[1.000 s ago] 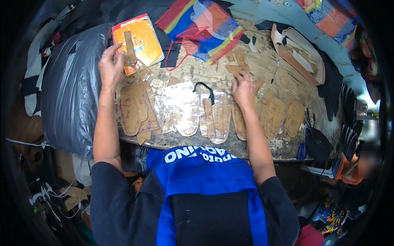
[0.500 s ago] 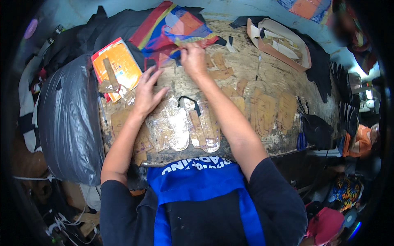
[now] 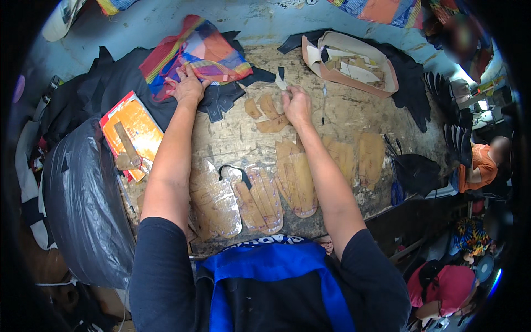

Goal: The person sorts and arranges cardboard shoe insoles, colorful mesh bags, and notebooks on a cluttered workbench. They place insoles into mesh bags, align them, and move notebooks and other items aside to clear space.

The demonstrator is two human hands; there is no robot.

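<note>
– In the head view, where are the hands?
– The left hand [image 3: 188,88] lies on the checked cloth [image 3: 214,51], atop black sheets [image 3: 224,100]; its grip is wide. The right hand [image 3: 298,108] reaches a black-and-white strip [image 3: 280,82] on the bench [image 3: 235,135]; I cannot tell whether it pinches it.
– What crowds them?
– Brown pieces [image 3: 273,124] just below the right hand, a pen [image 3: 324,105] and scrap box [image 3: 357,84] to its right. An orange book [image 3: 149,131] and wrapped bundle [image 3: 83,210] sit left of the left forearm [image 3: 170,171].

White block lettering [image 3: 277,239] is printed along the front of the blue apron [image 3: 265,259], only partly visible. Markings on the brown templates [image 3: 303,180] are too small to read.
</note>
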